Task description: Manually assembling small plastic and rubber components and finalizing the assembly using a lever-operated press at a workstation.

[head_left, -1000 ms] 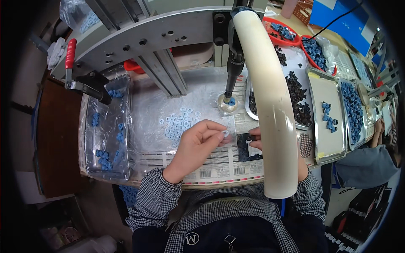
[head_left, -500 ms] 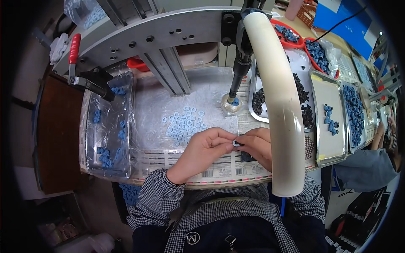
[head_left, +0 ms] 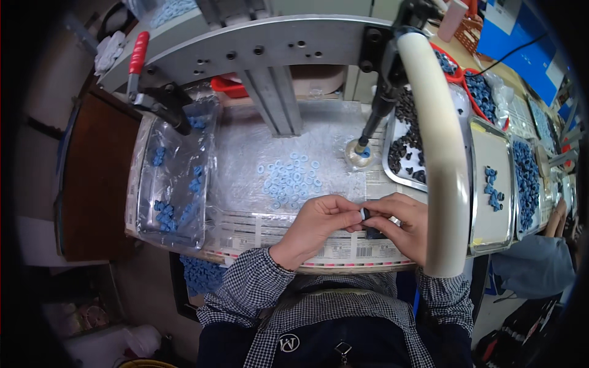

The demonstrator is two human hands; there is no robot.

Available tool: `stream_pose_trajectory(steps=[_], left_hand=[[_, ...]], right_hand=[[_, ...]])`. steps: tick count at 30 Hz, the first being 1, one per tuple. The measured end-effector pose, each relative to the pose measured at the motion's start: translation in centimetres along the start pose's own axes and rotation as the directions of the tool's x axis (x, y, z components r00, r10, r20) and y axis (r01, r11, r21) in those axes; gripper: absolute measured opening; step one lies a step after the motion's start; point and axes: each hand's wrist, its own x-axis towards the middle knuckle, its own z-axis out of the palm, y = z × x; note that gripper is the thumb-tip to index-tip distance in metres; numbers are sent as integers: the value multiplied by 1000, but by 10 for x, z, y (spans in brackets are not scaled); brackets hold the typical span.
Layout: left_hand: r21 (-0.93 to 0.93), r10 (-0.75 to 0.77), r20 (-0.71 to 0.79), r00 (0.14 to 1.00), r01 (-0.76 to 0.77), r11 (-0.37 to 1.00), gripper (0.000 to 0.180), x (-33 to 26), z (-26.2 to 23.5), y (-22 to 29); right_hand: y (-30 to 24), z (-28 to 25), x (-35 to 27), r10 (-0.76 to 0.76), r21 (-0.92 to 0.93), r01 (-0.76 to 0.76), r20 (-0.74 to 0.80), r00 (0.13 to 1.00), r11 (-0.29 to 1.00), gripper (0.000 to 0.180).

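Observation:
My left hand (head_left: 320, 224) and my right hand (head_left: 402, 224) meet just above the front of the bench, fingertips pinched together. Between them is a light blue ring (head_left: 364, 214) set against a small black part (head_left: 367, 213); the left fingers grip the ring side, the right fingers the black part. How far the two fit together is hidden by my fingers. Beyond my left hand lies a scatter of loose light blue rings (head_left: 288, 181) on a plastic-covered surface. Behind my hands, a black rod (head_left: 375, 119) points down at a round fixture (head_left: 358, 161) holding a blue piece (head_left: 364, 152).
A thick white pipe (head_left: 438, 153) hangs in front of my right forearm. At left, a plastic-lined tray (head_left: 177, 144) holds blue parts below a red-handled clamp (head_left: 139, 54). Black parts (head_left: 402, 147) fill a tray at right, beside another tray (head_left: 488, 147) with blue pieces. A co-worker's sleeve (head_left: 531, 260) shows far right.
The whole view has shifted, so the bench appears farther right. My hands still pinch the ring and black part together, which are turned more edge-on now.

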Motion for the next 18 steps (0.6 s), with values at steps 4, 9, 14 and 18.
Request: stream_pose_trajectory(steps=[4,9,14,18], left_hand=[[-106,-12,38,999,16,994,14,-11,-2,-2],[-79,-11,-24,1000,9,997,21,-47,-2,19],[602,504,-329,799,-234,764,21,-87,-61,109],[910,710,-385,590,114,399,21,-59,-174,163]], right_hand=[[-7,6,4,-25,-24,25,-2,1000,999,31],[-26,17,9,-39,64,38,27,999,997,31],[-11,-5,1,-82,-103,68,-142,986,992,30],[0,-6,-7,-49,-64,39,-161,986,997,28]])
